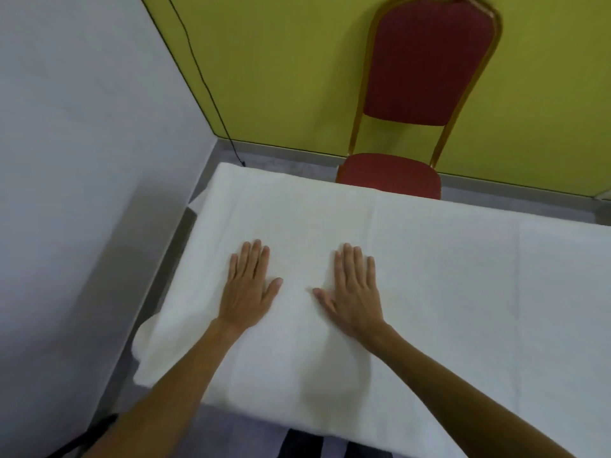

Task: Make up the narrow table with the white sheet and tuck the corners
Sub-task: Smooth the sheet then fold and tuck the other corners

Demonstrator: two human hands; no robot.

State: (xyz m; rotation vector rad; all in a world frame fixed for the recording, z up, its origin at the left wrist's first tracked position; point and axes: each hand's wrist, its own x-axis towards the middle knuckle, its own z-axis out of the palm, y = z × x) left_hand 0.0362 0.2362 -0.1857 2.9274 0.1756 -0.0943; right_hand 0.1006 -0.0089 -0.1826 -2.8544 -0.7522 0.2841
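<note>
I see the white sheet [429,276] spread flat over the narrow table, loose at the left end. A red chair [416,100] stands just behind, a black cable [211,97] hangs down the wall. Left hand [248,289] and right hand [355,292] press flat, fingers released, gripping nothing.

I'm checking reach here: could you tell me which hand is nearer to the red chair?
Right. The right hand lies flat on the white sheet almost straight in front of the red chair; the left hand lies flat further left, nearer the grey wall.
</note>
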